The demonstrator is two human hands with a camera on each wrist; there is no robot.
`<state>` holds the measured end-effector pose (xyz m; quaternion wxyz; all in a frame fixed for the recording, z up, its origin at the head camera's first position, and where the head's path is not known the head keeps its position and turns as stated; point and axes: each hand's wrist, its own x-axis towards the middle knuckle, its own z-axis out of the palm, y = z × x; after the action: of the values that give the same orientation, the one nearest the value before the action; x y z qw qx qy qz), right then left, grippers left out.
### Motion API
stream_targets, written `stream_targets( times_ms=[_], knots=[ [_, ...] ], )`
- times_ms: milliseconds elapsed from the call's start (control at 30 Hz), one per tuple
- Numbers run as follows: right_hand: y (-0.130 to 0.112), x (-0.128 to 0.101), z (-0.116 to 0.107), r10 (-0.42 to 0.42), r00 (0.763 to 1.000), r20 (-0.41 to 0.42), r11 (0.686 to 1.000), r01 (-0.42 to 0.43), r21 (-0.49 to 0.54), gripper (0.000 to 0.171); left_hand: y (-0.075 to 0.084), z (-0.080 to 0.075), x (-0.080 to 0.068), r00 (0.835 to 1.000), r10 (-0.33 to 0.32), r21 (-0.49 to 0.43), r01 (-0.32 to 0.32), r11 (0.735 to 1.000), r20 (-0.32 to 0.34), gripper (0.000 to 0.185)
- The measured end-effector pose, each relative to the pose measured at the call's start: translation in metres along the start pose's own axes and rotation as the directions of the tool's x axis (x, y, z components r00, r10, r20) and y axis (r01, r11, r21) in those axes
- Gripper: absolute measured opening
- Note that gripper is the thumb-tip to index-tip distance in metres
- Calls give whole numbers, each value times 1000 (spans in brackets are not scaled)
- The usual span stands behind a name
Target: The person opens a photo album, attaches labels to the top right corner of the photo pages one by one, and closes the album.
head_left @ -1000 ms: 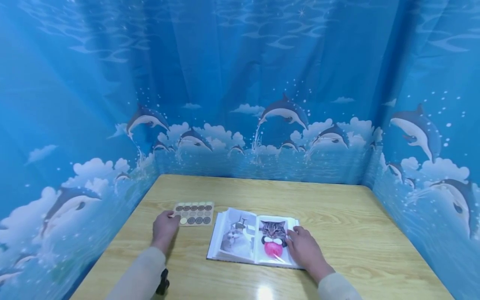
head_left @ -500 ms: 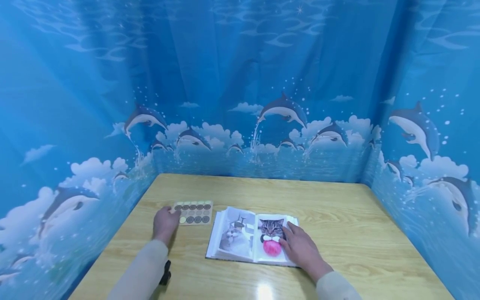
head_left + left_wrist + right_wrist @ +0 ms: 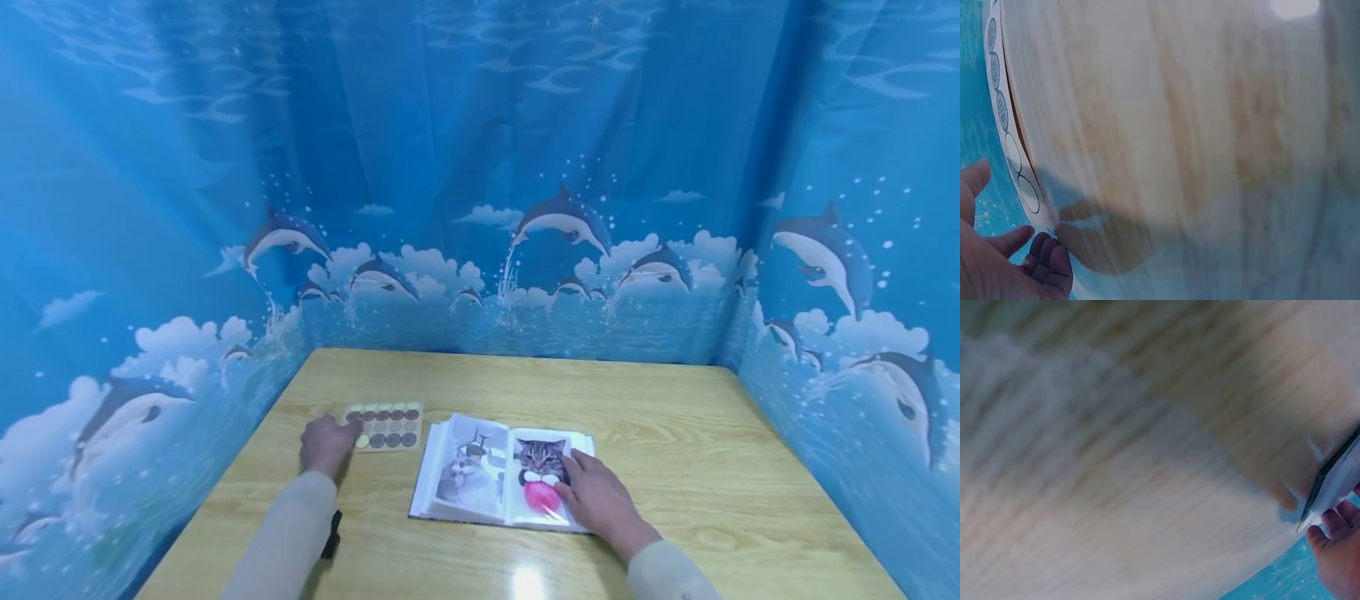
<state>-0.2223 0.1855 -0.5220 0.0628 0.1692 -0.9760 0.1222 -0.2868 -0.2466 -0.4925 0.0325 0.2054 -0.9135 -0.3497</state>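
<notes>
In the head view my left hand [image 3: 326, 445] is at the left end of a beige sheet [image 3: 385, 426] printed with rows of dark and pale circles. One finger reaches over its edge. The left wrist view shows the thumb held apart and the fingertips close to the sheet's end [image 3: 1038, 215]; whether they press it I cannot tell. An open photo album [image 3: 472, 508] lies to the right, a cat with sunglasses on its left page and a tabby with a pink ball on its right. My right hand [image 3: 603, 500] rests spread on the right page's outer edge.
Everything lies on a light wood-grain table [image 3: 675, 417]. A blue curtain with dolphins [image 3: 480, 167] encloses it at the back and sides. Something small and black [image 3: 332, 535] shows beside my left sleeve.
My right hand has slid a little left from the page's edge onto the page, its thumb now nearer the pink ball. The left hand, sheet and album have hardly moved.
</notes>
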Motion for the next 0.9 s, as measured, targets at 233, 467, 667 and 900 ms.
stream_targets(
  times_ms=[233,467,667,900],
  knots=[
    [-2,-1,-1,8,1000,14,1000,-8,7,55,1,5,3,1000,5,110,-6,994,6,65],
    [-4,-2,-3,21,999,26,1000,-22,19,54,3,7,1,1000,21,185,-19,983,-4,61],
    [-3,-1,-2,11,1000,9,1000,-11,14,53,2,8,1,999,14,165,-8,986,-34,48],
    [-3,-2,-2,33,999,26,999,-34,22,55,-1,5,3,1000,-15,-27,15,1000,-21,44]
  ],
)
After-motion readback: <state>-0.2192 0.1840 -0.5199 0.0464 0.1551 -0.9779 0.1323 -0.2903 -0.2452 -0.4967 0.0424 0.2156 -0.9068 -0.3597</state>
